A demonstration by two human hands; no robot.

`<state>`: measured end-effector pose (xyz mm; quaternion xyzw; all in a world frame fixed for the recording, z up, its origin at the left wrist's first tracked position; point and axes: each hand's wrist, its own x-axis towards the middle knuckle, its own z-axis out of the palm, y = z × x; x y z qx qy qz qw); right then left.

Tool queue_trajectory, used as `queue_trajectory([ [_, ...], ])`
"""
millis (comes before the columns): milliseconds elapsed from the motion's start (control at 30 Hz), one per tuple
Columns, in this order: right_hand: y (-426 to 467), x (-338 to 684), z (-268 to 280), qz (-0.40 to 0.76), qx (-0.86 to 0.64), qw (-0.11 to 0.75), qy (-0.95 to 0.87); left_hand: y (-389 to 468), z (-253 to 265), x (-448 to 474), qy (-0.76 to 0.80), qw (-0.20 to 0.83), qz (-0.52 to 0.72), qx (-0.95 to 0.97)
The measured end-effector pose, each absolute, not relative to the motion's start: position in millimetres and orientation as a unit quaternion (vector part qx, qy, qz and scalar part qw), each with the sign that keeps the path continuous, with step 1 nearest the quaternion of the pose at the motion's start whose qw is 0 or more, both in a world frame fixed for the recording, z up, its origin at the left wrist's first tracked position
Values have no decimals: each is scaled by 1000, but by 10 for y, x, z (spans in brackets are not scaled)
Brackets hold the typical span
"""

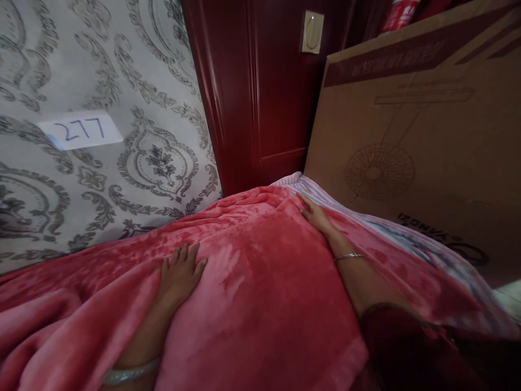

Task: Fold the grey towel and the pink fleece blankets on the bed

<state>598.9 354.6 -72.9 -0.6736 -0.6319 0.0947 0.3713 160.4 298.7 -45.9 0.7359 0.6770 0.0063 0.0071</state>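
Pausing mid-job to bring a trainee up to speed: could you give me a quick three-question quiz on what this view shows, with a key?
1. True or false: the left hand lies palm down on the red blanket.
2. Which is nearest the cardboard box?
A) the left hand
B) the right hand
C) the white paper
3. Fill in the blank: the number handwritten on the white paper, seen against the patterned wall, is ___.

Key: 1. True. 2. B. 3. 277.
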Motion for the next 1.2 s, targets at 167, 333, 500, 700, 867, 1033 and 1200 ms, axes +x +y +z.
queue_trajectory([
  [167, 3579, 6006, -805, 69, -686, 351, -634, 2991, -491, 1604, 671, -3, 19, 741],
  [333, 3611, 6020, -850, 35, -735, 292, -611, 2998, -480, 1608, 686, -5, 17, 727],
  [500, 3610, 6015, -842, 35, -742, 253, -621, 2972, -467, 1637, 691, -10, 2, 723],
  [700, 3534, 6043, -833, 8, -737, 263, -623, 2938, -499, 1642, 685, -20, 20, 728],
  [867, 3436, 6050, -849, -14, -758, 246, -604, 2916, -508, 1646, 684, -14, 18, 729],
  [1033, 3430, 6016, -864, -14, -772, 257, -581, 2897, -493, 1645, 690, 4, 14, 724],
  [1200, 3401, 6063, -780, 67, -751, 316, -576, 2907, -515, 1638, 684, -2, 38, 729],
])
